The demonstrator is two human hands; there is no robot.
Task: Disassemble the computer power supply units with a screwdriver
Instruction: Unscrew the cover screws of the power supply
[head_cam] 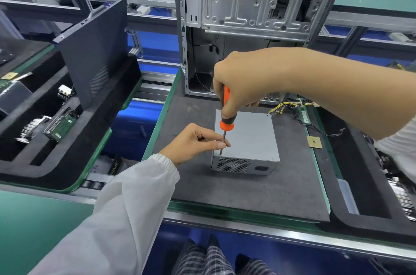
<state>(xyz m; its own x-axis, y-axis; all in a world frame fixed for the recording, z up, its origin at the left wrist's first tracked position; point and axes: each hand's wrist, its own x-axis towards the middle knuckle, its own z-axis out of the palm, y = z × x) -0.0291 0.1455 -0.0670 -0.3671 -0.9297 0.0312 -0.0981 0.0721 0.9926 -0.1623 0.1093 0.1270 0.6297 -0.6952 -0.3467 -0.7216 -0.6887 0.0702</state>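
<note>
Power supply unit (246, 139) resting flat on the dark mat (247, 191), fan grille and socket face turned toward the viewer, cable bundle (286, 107) trailing from its far right corner; open computer case (247, 27) standing behind it. Screwdriver (225, 115) held nearly upright over the unit's near-left top corner, long axis close to vertical, tip seated at or just inside the top edge, presumably on a cover screw too small to make out. Right hand (238, 85) clenched round the orange handle from above, reaching in from the unit's right. Left hand (198, 142) just left of the unit, thumb and fingertips pinching the bare shaft to steady it, nearer the screw of the two. Judged step: loosening the corner screw, calling for turning about the vertical shaft with downward pressure
</note>
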